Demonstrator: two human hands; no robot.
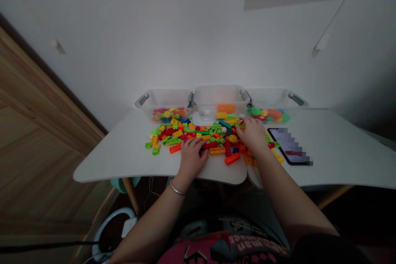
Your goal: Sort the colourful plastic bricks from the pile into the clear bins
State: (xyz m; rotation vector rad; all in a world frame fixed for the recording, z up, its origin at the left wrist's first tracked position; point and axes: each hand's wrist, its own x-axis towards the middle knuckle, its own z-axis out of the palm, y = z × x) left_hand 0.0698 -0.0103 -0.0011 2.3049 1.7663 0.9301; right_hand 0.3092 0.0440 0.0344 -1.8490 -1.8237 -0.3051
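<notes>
Your left hand (192,154) lies palm down at the near edge of the bricks (198,134), fingers stretched out and loose, their tips beside a long red brick (210,145), gripping nothing that shows. Your right hand (253,134) is further in, fingers curled down over the far right of the heap; whether they pinch a piece cannot be told. Most of the bricks are still spread in a mixed heap across the middle of the table (123,161). As for what is already put away, the left bin (163,103) holds a shallow layer of mixed pieces, the middle bin (218,97) a few orange, yellow and green ones, and the right bin (274,101) flat discs. A phone (289,146) lies just right of the heap.
</notes>
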